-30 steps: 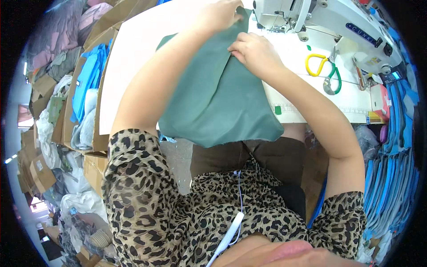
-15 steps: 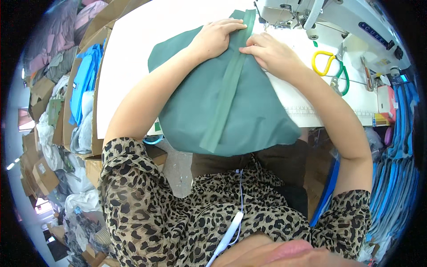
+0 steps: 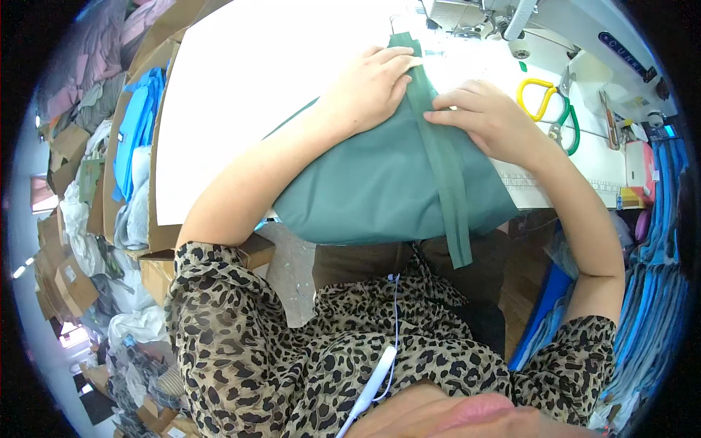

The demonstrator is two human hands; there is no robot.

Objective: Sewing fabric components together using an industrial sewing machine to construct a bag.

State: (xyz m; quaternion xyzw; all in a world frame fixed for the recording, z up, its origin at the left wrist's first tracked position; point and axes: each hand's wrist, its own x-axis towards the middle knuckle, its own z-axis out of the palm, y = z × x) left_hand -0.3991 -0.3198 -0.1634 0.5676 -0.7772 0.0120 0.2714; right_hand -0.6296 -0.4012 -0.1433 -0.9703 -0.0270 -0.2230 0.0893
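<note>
On the near side of the sewing machine (image 3: 584,33), green cloth (image 3: 350,201) bearing a long strip (image 3: 448,182) overhangs the surface (image 3: 226,95). The left hand (image 3: 371,89) and right hand (image 3: 491,120), apart, touch the strip; whether either pinches, I cannot tell. Light, even tension should prevent puckers.

This place is looking like a sewing workshop. A white metal sewing machine (image 3: 584,29) is standing at the far right of a smooth white tabletop (image 3: 226,95), and a dark printed ruler scale (image 3: 562,182) is running along its near edge. Scissors with yellow and green looped handles (image 3: 562,93) are lying near the machine, while a dark green cloth piece (image 3: 350,197) is overhanging the near edge. Left, a brown cardboard box (image 3: 162,237) is holding bright blue fabric (image 3: 142,124); right, blue and grey cloth pieces (image 3: 650,306) are filling long rows.
</note>
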